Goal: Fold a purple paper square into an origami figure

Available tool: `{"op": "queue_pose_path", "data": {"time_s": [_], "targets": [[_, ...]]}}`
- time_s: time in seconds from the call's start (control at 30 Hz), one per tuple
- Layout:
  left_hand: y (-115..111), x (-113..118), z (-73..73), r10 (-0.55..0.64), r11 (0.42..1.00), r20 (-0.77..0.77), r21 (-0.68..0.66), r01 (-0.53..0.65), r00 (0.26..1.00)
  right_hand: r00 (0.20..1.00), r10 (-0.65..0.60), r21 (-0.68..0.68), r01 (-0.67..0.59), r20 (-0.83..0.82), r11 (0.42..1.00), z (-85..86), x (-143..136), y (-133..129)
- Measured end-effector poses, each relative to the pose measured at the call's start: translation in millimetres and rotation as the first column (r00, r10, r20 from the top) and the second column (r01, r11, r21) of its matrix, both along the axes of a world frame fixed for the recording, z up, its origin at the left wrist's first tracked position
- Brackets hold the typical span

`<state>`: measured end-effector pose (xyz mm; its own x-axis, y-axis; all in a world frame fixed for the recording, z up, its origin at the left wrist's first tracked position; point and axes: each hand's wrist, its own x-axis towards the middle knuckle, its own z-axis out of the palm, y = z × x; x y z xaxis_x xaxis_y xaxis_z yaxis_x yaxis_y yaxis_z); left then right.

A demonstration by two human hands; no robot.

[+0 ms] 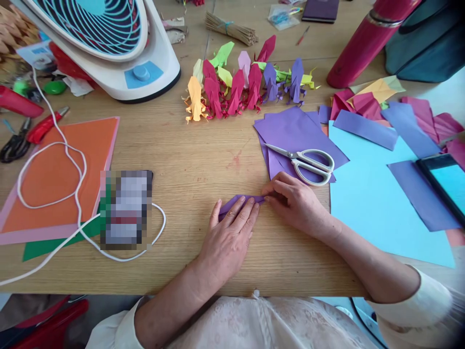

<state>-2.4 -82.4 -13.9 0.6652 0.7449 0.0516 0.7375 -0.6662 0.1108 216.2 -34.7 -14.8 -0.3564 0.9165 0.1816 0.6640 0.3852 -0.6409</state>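
two hands pressing a fold into a purple paper strip on the wooden table (189, 160).
orange sheet (54, 179) and white cable (72, 194) lie well left; left hand (228, 237) rests flat, fingers spread, pinning the purple strip (240, 201) still; right hand (294, 198) pinches its end to sharpen the crease; scissors (308, 165) sit on purple sheets (290, 131) just beyond, within reach.

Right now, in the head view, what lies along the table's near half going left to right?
Orange sheet → white cable → left hand on the folded purple paper → right hand → light blue sheet → tablet.
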Motion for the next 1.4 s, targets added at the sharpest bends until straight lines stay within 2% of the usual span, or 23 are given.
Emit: {"op": "queue_pose_path", "data": {"time_s": [0.23, 0.57, 0.83, 1.4], "targets": [[-0.7, 6.5, 4.6, 0.040, 0.999, 0.015, 0.020, -0.040, 0.999, 0.999, 0.032, -0.020, -0.033, -0.029, 0.999, 0.6, 2.8, 0.6], [-1.9, -3.9, 2.3, -0.024, 0.999, -0.050, 0.037, 0.026, 0.998, 0.998, 0.053, -0.019, -0.054, -0.028, 0.998, 2.8, 4.8, 0.1], [5.3, -0.5, 8.1, -0.017, 1.000, -0.034, 0.022, 0.018, 0.999, 0.998, 0.056, -0.009, -0.057, -0.031, 0.998, 1.7, 5.1, 0.7], [14.3, 3.5, 7.9, -0.076, 0.996, -0.035, 0.041, 0.078, 0.996, 0.997, 0.060, -0.040, -0.062, -0.049, 0.997, 2.4, 6.6, 1.3]]}}
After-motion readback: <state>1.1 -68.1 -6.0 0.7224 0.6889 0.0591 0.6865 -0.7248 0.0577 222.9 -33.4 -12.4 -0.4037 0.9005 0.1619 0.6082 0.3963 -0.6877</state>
